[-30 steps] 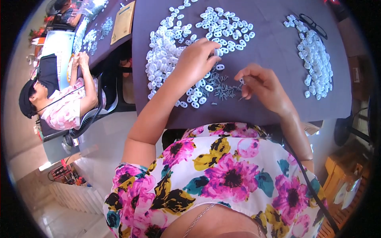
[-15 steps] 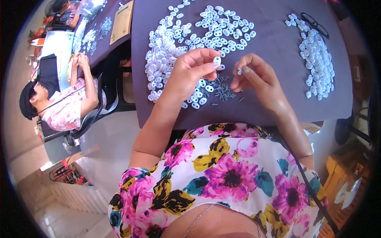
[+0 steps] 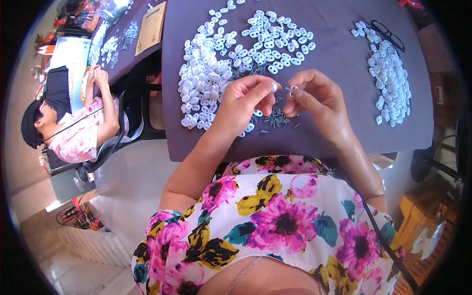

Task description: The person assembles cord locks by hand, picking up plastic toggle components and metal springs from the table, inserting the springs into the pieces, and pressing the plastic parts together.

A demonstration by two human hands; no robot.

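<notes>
My left hand (image 3: 246, 102) is closed, pinching a small white oval plastic piece (image 3: 274, 87) between thumb and forefinger. Facing it across a narrow gap, my right hand (image 3: 318, 101) pinches a small grey screw (image 3: 289, 89) at its fingertips, with a bit of white showing beside it. Under and between both hands lies a loose pile of grey screws (image 3: 278, 118). A big heap of white two-holed oval pieces (image 3: 202, 81) sits beyond and left of my left hand, and more of these ovals (image 3: 278, 34) spread out past my fingers.
On the right of the dark tabletop (image 3: 339, 39) lies another pile of white pieces (image 3: 391, 78), with black-framed glasses (image 3: 388, 35) at its far end. A seated co-worker (image 3: 81, 120) is at a neighbouring table on the left, near a brown clipboard-like board (image 3: 151, 27).
My left hand has come nearer and turned, bringing the oval piece lower. My right hand has shifted slightly, and the screw now shows at its fingertips, close to the piece.
</notes>
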